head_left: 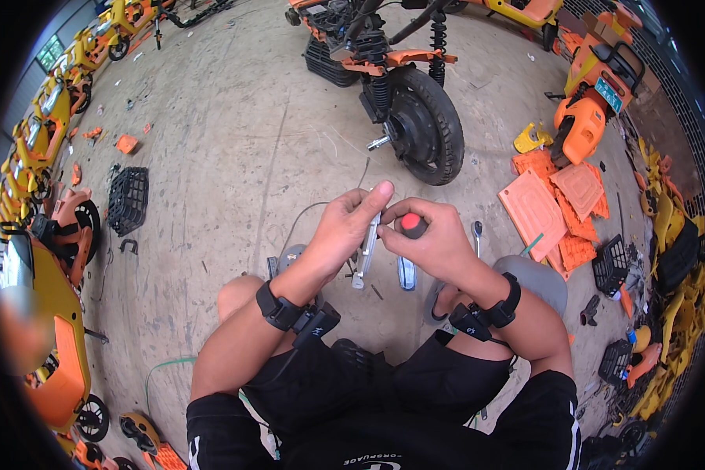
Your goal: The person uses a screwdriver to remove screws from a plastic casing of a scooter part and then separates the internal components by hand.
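Note:
My left hand (343, 227) is closed round a narrow, pale, see-through strip-shaped part (366, 257), thumb raised along its upper end. The part hangs down out of the grip, roughly upright. In my right hand (435, 241) is a screwdriver (412, 225) with a red and black handle, its end toward me. Those fingertips meet the strip's edge, and the screwdriver's tip is hidden. On the floor just below lies a clear oblong lens-like piece (406, 273) with a bluish rim. A ratchet wrench (478, 232) rests right of my right hand.
Ahead stands a partly stripped scooter with a black wheel (424, 125). Orange panels (536, 205) are piled at right, near an orange scooter (586, 121). A black basket (128, 200) lies at left, before a row of yellow scooters (43, 129). Yellow parts (666, 313) heap up far right.

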### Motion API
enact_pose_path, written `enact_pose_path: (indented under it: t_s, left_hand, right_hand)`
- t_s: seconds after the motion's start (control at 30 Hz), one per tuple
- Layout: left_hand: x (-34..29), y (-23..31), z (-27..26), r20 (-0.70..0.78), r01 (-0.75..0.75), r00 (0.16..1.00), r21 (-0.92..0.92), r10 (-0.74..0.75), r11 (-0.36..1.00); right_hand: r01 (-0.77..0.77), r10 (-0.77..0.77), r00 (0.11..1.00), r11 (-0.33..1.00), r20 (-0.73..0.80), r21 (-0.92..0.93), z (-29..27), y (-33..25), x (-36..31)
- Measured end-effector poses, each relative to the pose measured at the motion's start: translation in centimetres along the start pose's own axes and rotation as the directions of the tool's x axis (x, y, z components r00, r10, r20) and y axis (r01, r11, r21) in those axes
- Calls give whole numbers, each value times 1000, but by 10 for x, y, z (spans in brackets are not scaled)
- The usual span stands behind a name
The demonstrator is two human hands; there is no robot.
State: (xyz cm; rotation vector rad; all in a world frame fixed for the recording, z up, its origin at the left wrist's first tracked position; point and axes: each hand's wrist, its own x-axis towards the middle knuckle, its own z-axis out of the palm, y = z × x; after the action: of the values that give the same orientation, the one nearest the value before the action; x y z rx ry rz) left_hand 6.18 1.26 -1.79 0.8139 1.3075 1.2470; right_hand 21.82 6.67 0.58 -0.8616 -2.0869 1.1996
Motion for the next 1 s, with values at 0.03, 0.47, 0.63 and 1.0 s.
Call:
enact_pose_path:
  t_s: [0.03,0.47,0.63,1.0]
  left_hand:
    - [-1,2,2,-15,-11,1000,4,11,1000]
    - [-3,3,3,-43,-75,996,49,77,996]
    - [-2,2,1,-62,-77,995,99,84,992]
    - [2,-2,-5,-59,-86,994,138,95,987]
  right_hand:
    - [0,0,1000,1000,-1,-1,0,1,0]
    - [-45,44,999,999,24,16,0,10,0]
    - [-55,54,998,998,26,29,0,8,0]
    - [-28,25,999,996,40,84,2,5,0]
